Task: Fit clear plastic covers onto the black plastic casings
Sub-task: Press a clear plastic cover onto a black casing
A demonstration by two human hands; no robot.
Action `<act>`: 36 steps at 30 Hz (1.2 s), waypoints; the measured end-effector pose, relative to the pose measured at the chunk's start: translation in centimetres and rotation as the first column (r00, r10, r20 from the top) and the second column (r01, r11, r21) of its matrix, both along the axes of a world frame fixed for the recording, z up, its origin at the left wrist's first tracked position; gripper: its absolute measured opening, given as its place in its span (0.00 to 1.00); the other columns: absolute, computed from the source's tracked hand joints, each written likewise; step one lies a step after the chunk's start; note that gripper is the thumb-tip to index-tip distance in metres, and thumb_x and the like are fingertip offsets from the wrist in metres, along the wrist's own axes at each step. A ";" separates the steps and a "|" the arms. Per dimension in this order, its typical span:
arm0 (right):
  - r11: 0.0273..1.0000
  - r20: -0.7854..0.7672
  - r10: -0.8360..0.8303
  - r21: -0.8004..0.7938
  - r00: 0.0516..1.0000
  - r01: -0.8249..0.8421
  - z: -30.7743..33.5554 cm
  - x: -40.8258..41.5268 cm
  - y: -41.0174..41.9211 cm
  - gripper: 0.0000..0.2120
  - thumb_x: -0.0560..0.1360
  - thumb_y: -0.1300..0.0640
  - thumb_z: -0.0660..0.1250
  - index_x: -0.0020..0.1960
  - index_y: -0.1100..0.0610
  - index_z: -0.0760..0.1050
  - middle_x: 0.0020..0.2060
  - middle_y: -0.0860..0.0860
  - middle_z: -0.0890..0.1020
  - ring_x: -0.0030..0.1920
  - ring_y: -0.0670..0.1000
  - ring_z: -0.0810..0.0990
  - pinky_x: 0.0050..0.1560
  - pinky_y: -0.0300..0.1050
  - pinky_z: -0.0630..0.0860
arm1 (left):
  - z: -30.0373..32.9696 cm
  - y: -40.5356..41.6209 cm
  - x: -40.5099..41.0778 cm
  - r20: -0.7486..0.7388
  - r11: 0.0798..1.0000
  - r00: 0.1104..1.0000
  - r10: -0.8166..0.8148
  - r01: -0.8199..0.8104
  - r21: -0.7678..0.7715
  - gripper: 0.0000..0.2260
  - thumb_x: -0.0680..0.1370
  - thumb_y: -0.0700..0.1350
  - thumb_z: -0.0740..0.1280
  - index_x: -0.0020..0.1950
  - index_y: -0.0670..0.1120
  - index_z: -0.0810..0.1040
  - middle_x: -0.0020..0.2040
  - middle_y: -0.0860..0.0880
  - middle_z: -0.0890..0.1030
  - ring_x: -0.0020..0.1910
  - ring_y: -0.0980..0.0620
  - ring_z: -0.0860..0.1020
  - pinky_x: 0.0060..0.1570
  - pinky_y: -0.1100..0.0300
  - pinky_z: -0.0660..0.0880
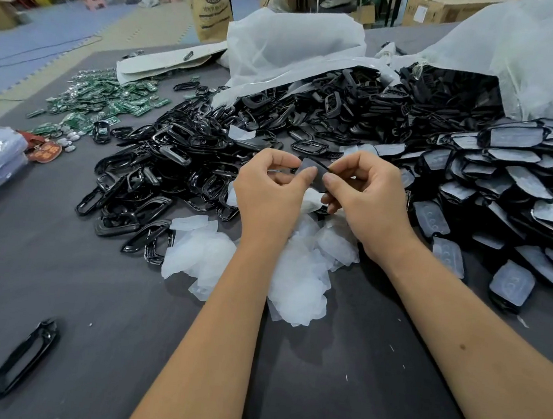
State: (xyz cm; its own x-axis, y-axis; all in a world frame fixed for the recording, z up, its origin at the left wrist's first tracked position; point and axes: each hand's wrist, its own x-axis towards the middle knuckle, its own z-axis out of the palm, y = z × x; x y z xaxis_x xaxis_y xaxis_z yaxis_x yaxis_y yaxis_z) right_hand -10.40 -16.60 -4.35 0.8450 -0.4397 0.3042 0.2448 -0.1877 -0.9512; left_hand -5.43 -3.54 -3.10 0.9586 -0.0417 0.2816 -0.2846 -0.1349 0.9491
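Both hands meet above the grey table: the left hand and right hand pinch one black plastic casing with a clear cover, its long axis running left to right between them. Loose clear plastic covers lie beneath, bare black casings left, fitted casings right.

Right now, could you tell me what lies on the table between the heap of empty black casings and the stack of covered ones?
In the head view, the pile of loose clear covers lies there, under the left hand and right hand, which hold one casing.
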 end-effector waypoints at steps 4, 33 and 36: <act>0.999 -0.002 -0.001 -0.037 1.000 0.001 -0.1 0.1 0.0 0.08 0.75 0.64 0.73 0.45 0.52 0.79 0.35 0.52 0.85 0.33 0.53 0.85 0.32 0.42 0.79 | 0.0 0.0 0.1 -0.018 1.000 1.000 0.015 -0.016 -0.015 0.07 0.73 0.42 0.79 0.42 0.48 0.82 0.35 0.45 0.82 0.38 0.40 0.83 0.40 0.49 0.80; 0.982 -0.007 -0.012 -0.190 1.000 0.010 0.4 -0.3 0.4 0.05 0.76 0.63 0.74 0.50 0.56 0.81 0.41 0.48 0.83 0.35 0.50 0.84 0.37 0.45 0.80 | 0.0 0.8 0.5 -0.201 0.973 0.970 -0.134 0.091 -0.211 0.08 0.74 0.31 0.72 0.45 0.43 0.86 0.32 0.51 0.82 0.30 0.57 0.77 0.32 0.66 0.73; 0.917 0.058 0.000 -0.399 0.998 0.023 0.8 -0.7 1.1 0.17 0.72 0.54 0.80 0.58 0.55 0.81 0.49 0.46 0.81 0.44 0.46 0.81 0.47 0.38 0.78 | 0.2 1.0 0.6 -0.244 0.961 0.960 -0.140 0.072 -0.266 0.07 0.74 0.31 0.71 0.46 0.40 0.86 0.32 0.48 0.82 0.29 0.56 0.77 0.31 0.65 0.73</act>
